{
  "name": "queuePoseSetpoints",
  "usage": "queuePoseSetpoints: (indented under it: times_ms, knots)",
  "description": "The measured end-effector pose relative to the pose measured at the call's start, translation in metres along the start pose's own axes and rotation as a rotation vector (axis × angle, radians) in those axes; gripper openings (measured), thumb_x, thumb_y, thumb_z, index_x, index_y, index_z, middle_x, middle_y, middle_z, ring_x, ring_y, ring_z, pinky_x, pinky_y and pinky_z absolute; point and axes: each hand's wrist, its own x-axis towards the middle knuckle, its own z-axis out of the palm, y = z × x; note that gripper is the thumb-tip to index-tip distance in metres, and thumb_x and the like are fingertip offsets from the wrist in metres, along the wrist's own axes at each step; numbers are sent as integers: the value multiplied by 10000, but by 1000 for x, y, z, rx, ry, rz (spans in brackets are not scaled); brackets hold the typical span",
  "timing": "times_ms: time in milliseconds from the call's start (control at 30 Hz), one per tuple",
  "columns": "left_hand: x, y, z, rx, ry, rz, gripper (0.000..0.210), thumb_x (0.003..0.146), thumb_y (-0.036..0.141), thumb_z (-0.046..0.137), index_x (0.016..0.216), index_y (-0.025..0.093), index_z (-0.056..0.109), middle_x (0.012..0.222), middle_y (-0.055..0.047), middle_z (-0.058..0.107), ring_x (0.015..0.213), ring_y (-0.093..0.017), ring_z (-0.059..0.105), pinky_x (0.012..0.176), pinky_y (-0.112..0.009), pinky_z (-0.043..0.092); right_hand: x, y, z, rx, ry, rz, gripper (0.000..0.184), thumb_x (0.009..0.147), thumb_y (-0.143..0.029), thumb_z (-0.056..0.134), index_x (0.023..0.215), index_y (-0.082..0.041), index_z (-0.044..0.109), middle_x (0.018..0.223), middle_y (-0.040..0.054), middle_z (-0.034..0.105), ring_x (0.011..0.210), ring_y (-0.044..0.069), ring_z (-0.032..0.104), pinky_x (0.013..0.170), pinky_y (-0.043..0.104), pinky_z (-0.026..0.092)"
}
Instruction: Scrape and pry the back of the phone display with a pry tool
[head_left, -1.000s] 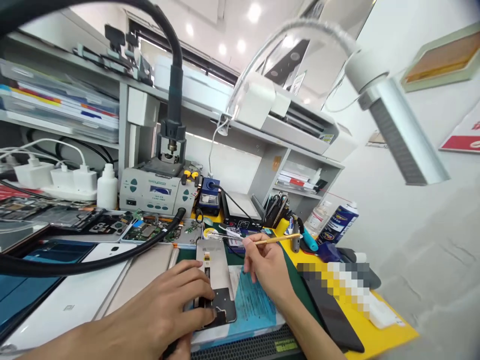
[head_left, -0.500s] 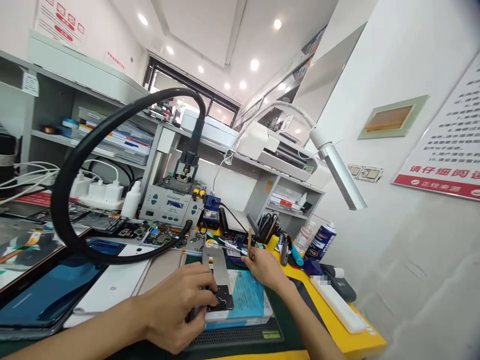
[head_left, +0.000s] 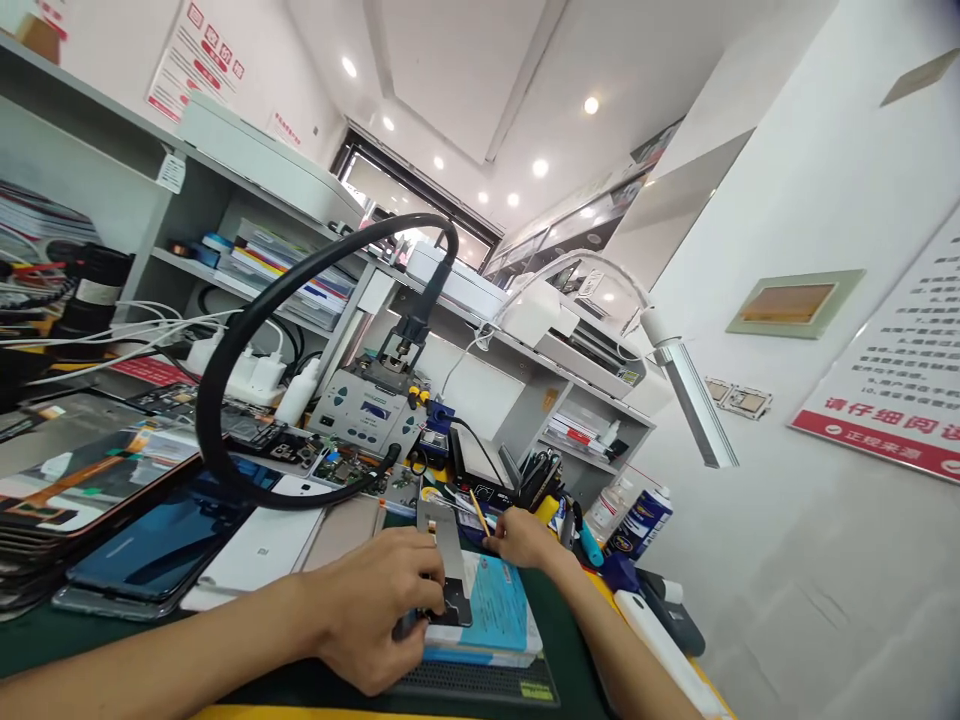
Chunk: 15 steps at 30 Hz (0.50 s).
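A grey metal-backed phone panel (head_left: 448,540) with a black lower end lies on a blue and white box (head_left: 501,605). My left hand (head_left: 382,600) is closed over the panel's black end, with fingers curled down and the thumb low at its left side. Something dark shows between thumb and fingers, too hidden to name. Beyond the box, my right hand (head_left: 521,540) pinches the lower end of a thin tan stick (head_left: 478,513), which tilts up to the left. Its fingertips are partly hidden.
Several phones, including a white phone (head_left: 259,545) and a blue phone (head_left: 169,545), lie at left. A thick black hose (head_left: 217,380) loops over them from a grey hot-air station (head_left: 367,412). A blue spray can (head_left: 641,520) and a lamp (head_left: 694,405) stand at right.
The view has shifted, so the surroundings appear further right. The stick in my right hand has gone from upright to leaning left. My left hand keeps its place on the panel.
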Motion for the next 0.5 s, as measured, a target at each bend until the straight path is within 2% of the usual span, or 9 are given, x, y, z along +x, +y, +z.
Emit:
queuePoseSetpoints:
  times_ms: [200,367,500]
  knots:
    - [3,2,0,5,-29,-14,82,871,277,862,948,254,850,1032,-64,875,884,-283,805,850,-450,637,20,-20,-9,2,115,-59,402,1233,-455,881,1541,-204,821,1566,142,831,1381,355,844,1187,602,736]
    - [5,4,1,19,-42,-28,88,882,293,879,921,247,815,1006,-64,856,887,-282,809,826,-453,624,39,-36,-9,23,60,-130,386,1215,-422,909,1522,-201,829,1561,138,834,1358,347,852,1161,583,750]
    - [6,6,-2,23,-43,-23,122,890,320,886,908,241,795,993,-52,841,879,-268,791,813,-449,621,40,-40,-9,80,108,-157,363,1221,-421,903,1498,-197,836,1533,135,844,1336,339,858,1156,579,752]
